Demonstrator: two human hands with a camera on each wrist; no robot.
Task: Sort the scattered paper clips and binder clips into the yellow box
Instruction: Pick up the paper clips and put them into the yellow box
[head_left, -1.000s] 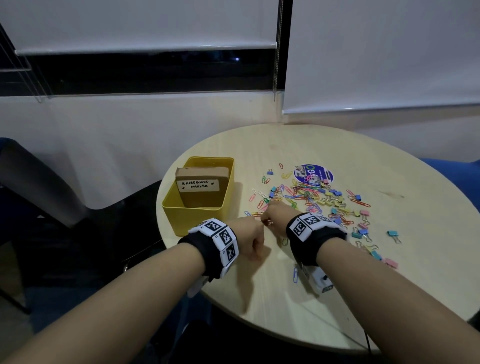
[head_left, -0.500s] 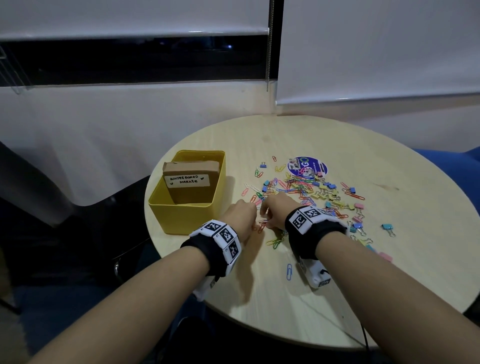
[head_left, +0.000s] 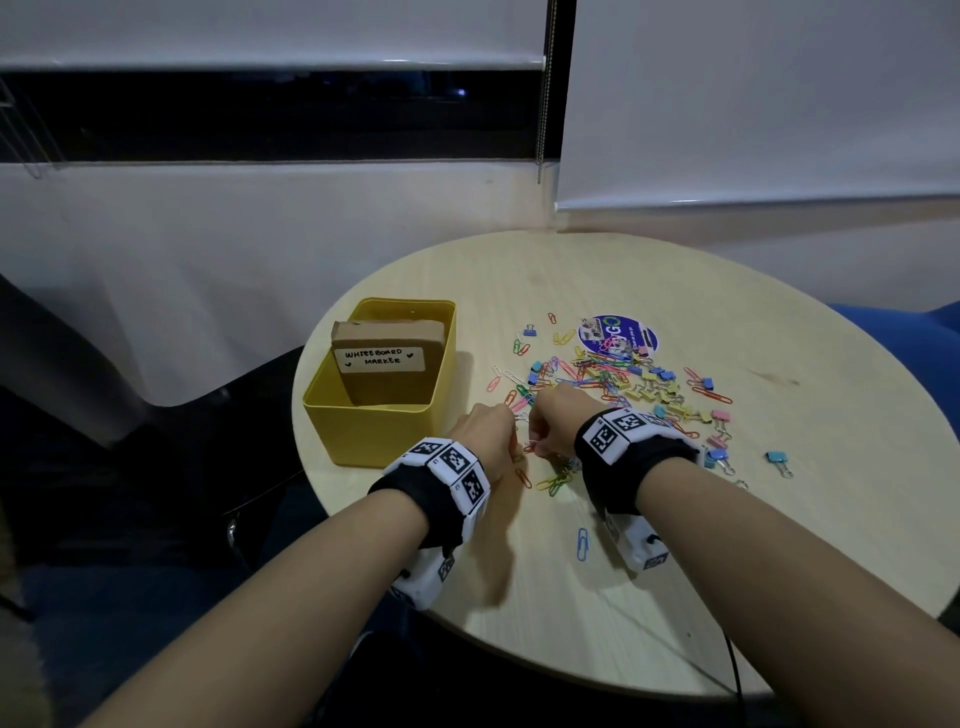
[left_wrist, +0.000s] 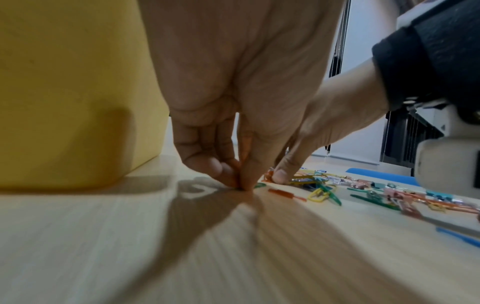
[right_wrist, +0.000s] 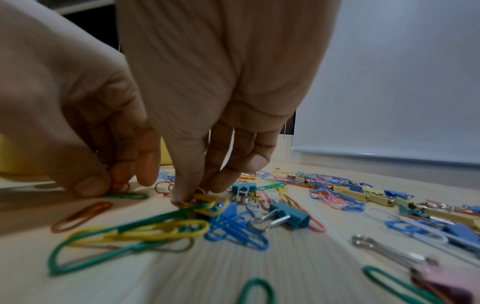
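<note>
Coloured paper clips (head_left: 597, 371) and small binder clips (head_left: 662, 387) are scattered across the pale wooden round table (head_left: 779, 519), to the right of the yellow box (head_left: 363, 436). That box is set near the table's left edge, and a brown cardboard box (head_left: 387, 364) labelled "WHITEBOARD MARKER" is stood inside it. At the near end of the pile, just right of the yellow box, an orange paper clip (left_wrist: 237, 179) is pinched against the tabletop between the thumb and curled fingers of the left hand (head_left: 485, 434). Beside it, further from the yellow box, the right hand (head_left: 556, 421) is lowered into a tangle of yellow, green and blue paper clips (right_wrist: 166, 226), its fingertips (right_wrist: 182, 197) drawn together on a yellow clip (right_wrist: 205, 202). A teal binder clip (right_wrist: 291, 214) is seen lying among them. A single blue paper clip (head_left: 583, 543) lies apart, nearer the table's front edge. Beyond the pile, away from the yellow box, a round blue printed sticker (head_left: 618, 332) is seen on the table. Black bands with square printed markers are worn on both wrists.
</note>
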